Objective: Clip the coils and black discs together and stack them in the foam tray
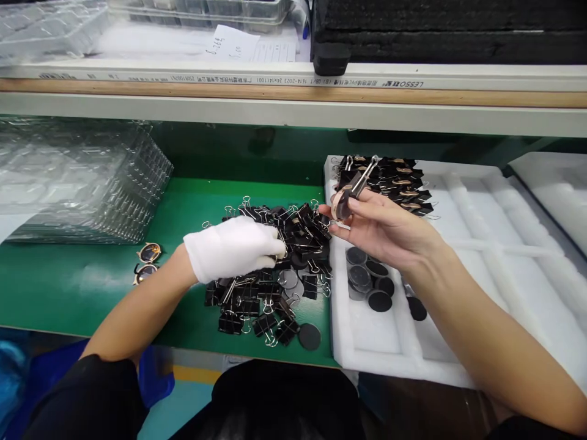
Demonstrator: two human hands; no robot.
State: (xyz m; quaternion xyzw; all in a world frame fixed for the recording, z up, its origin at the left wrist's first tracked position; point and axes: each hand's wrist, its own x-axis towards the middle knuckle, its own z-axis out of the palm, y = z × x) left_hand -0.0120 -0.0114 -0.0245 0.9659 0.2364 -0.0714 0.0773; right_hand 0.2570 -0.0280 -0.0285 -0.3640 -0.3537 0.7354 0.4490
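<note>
My bare right hand (389,229) is closed on a round gold-rimmed watch case (338,205) with a black binder clip (355,185) clamped on it, the clip's wire handles pointing up and right. My left hand (236,247), in a white glove, reaches into a heap of black binder clips (250,305). Its fingertips are pinched at the heap, and whatever is between them is hidden. Grey and black discs (309,337) lie among and beside the clips. At the left, two gold-rimmed watch cases (149,252) rest on the green table (92,299).
A white foam tray (367,360) on the right holds dark discs (380,300) and rows of clipped watch parts (406,183). Clear plastic trays (114,183) are stacked at left. A shelf edge (293,113) crosses above the table, with black foam (449,30) on it.
</note>
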